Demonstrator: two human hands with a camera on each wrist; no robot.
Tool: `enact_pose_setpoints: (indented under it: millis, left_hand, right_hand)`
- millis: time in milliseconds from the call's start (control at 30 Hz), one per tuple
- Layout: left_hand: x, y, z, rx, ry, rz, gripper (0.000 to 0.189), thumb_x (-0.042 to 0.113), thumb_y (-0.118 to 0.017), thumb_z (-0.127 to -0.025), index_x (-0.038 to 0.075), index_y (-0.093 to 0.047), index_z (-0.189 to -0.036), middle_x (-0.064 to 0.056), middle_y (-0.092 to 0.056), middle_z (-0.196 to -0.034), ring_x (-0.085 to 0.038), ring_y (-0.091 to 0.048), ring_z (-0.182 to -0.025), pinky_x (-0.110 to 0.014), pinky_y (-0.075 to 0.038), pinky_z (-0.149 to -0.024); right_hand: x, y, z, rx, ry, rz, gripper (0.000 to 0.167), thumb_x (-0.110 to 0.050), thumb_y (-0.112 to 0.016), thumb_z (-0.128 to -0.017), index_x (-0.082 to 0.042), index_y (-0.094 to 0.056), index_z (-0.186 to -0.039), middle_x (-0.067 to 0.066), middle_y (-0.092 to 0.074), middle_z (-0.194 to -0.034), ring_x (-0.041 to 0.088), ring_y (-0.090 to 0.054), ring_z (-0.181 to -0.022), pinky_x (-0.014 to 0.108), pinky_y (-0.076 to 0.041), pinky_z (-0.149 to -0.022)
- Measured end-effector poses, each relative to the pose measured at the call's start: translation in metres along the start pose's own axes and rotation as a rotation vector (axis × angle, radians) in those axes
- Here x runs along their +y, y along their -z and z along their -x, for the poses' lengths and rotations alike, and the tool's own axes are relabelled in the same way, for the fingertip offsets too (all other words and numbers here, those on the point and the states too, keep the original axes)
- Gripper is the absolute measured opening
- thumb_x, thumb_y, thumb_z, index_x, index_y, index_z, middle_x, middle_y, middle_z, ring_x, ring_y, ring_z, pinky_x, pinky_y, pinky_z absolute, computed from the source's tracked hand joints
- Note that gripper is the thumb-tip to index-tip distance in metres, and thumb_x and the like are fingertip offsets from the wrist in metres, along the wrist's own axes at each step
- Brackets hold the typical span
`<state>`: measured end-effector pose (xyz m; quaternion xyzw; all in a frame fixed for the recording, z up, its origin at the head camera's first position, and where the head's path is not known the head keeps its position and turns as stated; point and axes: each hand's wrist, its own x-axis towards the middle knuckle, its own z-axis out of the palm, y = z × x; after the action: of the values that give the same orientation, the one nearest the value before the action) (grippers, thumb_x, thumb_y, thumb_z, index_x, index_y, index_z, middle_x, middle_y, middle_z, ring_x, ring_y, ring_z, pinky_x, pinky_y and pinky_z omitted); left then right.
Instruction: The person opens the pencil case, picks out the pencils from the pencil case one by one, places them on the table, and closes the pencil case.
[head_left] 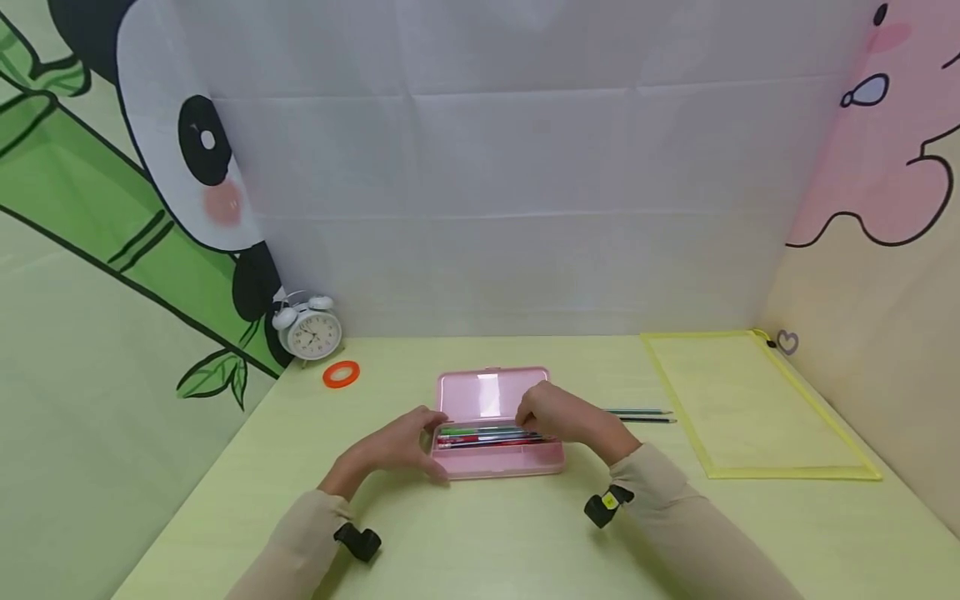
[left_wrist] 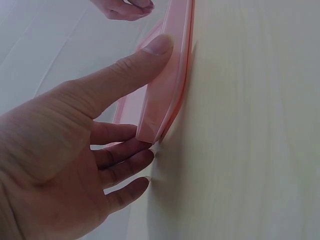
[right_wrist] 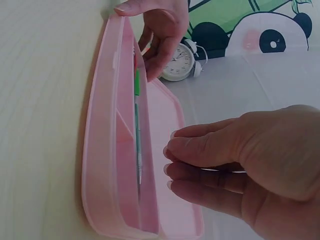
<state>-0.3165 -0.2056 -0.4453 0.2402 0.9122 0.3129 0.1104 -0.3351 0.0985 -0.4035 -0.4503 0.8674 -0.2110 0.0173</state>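
Observation:
A pink pencil case (head_left: 498, 462) lies on the table with its lid (head_left: 480, 396) raised at the back. Several pens and pencils (head_left: 487, 439) lie lengthwise inside; a green one (right_wrist: 137, 82) shows in the right wrist view. My left hand (head_left: 401, 442) grips the case's left end, its thumb on the front wall and fingers round the corner. Over the right part of the case is my right hand (head_left: 562, 412), fingertips drawn together near the thumb. The right wrist view shows nothing between those fingers (right_wrist: 200, 150).
Two dark pencils (head_left: 648, 420) lie right of the case, partly behind my right wrist. A yellow-edged zip pouch (head_left: 780, 408) lies at the right. An orange ring (head_left: 341, 374) and a white alarm clock (head_left: 313, 333) are at the back left, before the curtain.

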Motion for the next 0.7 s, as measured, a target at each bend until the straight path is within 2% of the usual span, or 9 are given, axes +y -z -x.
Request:
enact_pose_setpoints:
  millis: [167, 367, 600, 700]
  left_hand:
    - [0.003, 0.001, 0.0, 0.001, 0.002, 0.003, 0.091, 0.033, -0.095, -0.065, -0.004, -0.052, -0.136, -0.011, -0.054, -0.12, -0.023, -0.051, -0.109, -0.049, -0.042, -0.102]
    - [0.002, 0.0, 0.0, 0.004, -0.009, 0.002, 0.09, 0.032, -0.095, -0.066, -0.005, -0.051, -0.136, -0.012, -0.054, -0.12, -0.023, -0.051, -0.11, -0.048, -0.042, -0.102]
    - [0.002, 0.001, 0.0, -0.002, -0.007, 0.001, 0.092, 0.034, -0.095, -0.066, -0.006, -0.051, -0.137, -0.013, -0.054, -0.122, -0.023, -0.052, -0.11, -0.047, -0.042, -0.103]
    - [0.002, 0.002, 0.0, -0.002, -0.013, 0.001, 0.092, 0.035, -0.095, -0.065, -0.006, -0.052, -0.136, -0.013, -0.054, -0.121, -0.023, -0.052, -0.11, -0.048, -0.042, -0.102]
  right_hand:
    - [-0.006, -0.013, -0.016, -0.038, -0.005, 0.058, 0.016, 0.007, -0.067, -0.088, 0.001, -0.074, -0.075, -0.003, -0.05, -0.062, 0.008, -0.039, -0.059, 0.02, -0.034, -0.055]
    - [-0.018, -0.026, -0.035, -0.098, -0.084, 0.139, 0.015, -0.002, -0.068, -0.093, -0.004, -0.076, -0.081, -0.006, -0.058, -0.069, 0.008, -0.045, -0.062, 0.02, -0.041, -0.058]
    - [-0.029, -0.031, -0.042, -0.113, -0.156, 0.179, 0.026, 0.003, -0.061, -0.09, -0.011, -0.064, -0.068, -0.005, -0.051, -0.064, 0.008, -0.041, -0.057, 0.021, -0.036, -0.053]
    - [-0.031, -0.033, -0.043, -0.113, -0.161, 0.197, 0.027, 0.003, -0.06, -0.09, -0.014, -0.06, -0.068, -0.005, -0.051, -0.065, 0.008, -0.041, -0.058, 0.022, -0.036, -0.054]
